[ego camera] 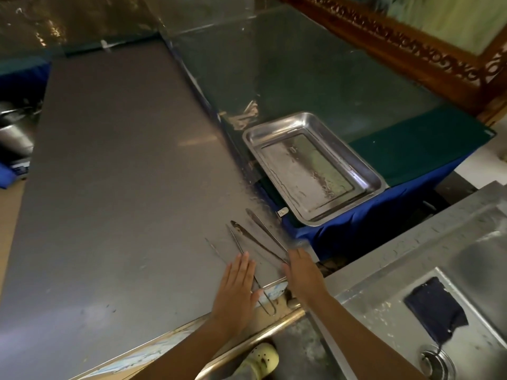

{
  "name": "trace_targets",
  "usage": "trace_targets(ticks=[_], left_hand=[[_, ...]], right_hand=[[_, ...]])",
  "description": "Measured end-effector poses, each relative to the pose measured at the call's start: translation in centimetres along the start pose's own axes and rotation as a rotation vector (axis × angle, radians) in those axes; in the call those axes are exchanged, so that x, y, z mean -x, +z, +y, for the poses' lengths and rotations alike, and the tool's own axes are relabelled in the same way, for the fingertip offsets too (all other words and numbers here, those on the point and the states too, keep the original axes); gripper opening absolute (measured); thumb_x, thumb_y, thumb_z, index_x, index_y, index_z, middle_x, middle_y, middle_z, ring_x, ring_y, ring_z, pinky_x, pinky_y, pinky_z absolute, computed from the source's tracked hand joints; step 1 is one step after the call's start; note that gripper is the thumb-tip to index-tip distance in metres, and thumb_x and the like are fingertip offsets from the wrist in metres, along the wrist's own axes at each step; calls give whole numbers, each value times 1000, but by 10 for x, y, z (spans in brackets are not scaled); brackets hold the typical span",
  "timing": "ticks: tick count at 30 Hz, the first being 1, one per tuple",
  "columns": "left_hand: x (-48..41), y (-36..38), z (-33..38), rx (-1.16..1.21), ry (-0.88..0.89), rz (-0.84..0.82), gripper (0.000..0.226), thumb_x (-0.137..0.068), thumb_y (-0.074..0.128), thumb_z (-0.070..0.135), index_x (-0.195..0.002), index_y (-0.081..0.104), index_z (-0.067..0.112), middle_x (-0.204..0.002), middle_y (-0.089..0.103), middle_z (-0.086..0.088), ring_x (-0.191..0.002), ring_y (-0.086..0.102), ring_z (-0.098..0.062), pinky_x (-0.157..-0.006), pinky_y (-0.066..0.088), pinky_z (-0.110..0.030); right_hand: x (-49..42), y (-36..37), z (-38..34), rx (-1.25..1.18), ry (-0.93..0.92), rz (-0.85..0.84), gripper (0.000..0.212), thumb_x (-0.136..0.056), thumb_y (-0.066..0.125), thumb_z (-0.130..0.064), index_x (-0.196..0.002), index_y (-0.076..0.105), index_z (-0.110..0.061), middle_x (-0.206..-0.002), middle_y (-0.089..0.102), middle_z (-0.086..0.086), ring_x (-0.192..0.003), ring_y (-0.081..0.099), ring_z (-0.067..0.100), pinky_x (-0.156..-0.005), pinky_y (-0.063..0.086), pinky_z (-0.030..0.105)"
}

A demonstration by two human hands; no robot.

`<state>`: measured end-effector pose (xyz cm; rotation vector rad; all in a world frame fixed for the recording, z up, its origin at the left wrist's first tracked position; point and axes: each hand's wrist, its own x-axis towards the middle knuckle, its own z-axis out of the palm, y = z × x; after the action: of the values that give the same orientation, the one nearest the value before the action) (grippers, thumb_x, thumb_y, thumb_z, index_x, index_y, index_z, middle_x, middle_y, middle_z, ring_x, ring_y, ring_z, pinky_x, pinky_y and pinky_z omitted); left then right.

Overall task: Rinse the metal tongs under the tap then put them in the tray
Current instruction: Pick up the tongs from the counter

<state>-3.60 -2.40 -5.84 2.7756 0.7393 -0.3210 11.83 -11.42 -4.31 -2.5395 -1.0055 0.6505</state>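
The tongs lie at the counter's near right corner, long axis running away toward the tray. Right hand is nearer, flat and open over the handle end, holding nothing; left hand is open too.

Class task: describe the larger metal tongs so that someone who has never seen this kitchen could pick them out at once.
Start at the long grey steel counter and go to its near right corner, just below the empty steel tray. The larger tongs lie there, partly under the right hand. Their two broad, spoon-tipped arms spread in a V, unlike the thin, narrow tongs beside the left hand.
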Motion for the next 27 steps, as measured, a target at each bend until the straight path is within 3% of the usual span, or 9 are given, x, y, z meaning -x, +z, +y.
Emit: trace_targets(ticks=[2,5,8,12,16,18,21,25,27], left_hand=[[-1,-5,-1,12,22,112,60,-87,43,47,-132,50,7,-142,46,-14,-130,44,-29,-104,31,-44],[-2,-18,7,306,15,213,50,-92,53,31,-137,43,13,-145,43,-8,-133,41,-23,-110,29,-32],[-5,-48,24,688,-113,254,39,-95,49,22,-134,45,18,-133,52,1,-115,46,-5,-93,35,-16],[-8,-94,55,1312,-154,135,33,-92,54,11,-125,53,11,-120,62,-7,-103,61,-13,-85,48,-22],[-11,-132,108,1917,-82,29,26,-93,41,-4,-116,52,-1,-99,68,-15,-88,70,-19,-72,57,-21],[-9,-146,140,2045,-26,-25,25,-89,44,-9,-110,55,1,-93,72,-15,-88,71,-20,-73,58,-25],[-7,-161,191,2102,62,-125,31,-88,42,-10,-115,53,0,-106,67,-17,-103,65,-26,-94,49,-37],[-3,-176,265,2149,149,-248,32,-90,40,-8,-114,58,3,-101,68,-14,-95,67,-23,-86,49,-36],[-1,-179,302,2124,191,-335,27,-89,42,-6,-105,61,5,-98,70,-13,-91,69,-22,-81,51,-34]], right_hand=[[5,-8,1,-56,-18,17,32,-95,43,-23,-121,46,-7,-125,49,12,-111,51,26,-92,43,35],[19,-24,3,-154,-45,49,24,-93,49,-26,-114,47,-14,-113,51,3,-93,57,11,-81,50,24],[41,-45,7,-272,-60,76,15,-93,51,-25,-107,48,-21,-91,49,-9,-79,56,5,-69,48,19],[74,-79,21,-403,-79,86,4,-93,51,-25,-94,51,-29,-88,49,-11,-78,54,2,-65,41,13],[115,-116,46,-533,-73,163,10,-93,52,-25,-101,57,-22,-79,52,-9,-71,51,0,-64,40,11],[137,-134,63,-592,-39,211,9,-93,53,-26,-100,57,-24,-74,52,-10,-67,51,1,-60,41,9],[172,-155,90,-679,8,280,8,-93,52,-26,-88,57,-30,-68,50,-9,-61,48,3,-54,38,8],[223,-176,125,-799,60,368,17,-95,49,-24,-99,60,-12,-70,48,0,-58,44,6,-56,38,16],[247,-188,138,-862,93,468,17,-95,49,-23,-109,59,-19,-67,48,2,-58,45,11,-58,41,25]])
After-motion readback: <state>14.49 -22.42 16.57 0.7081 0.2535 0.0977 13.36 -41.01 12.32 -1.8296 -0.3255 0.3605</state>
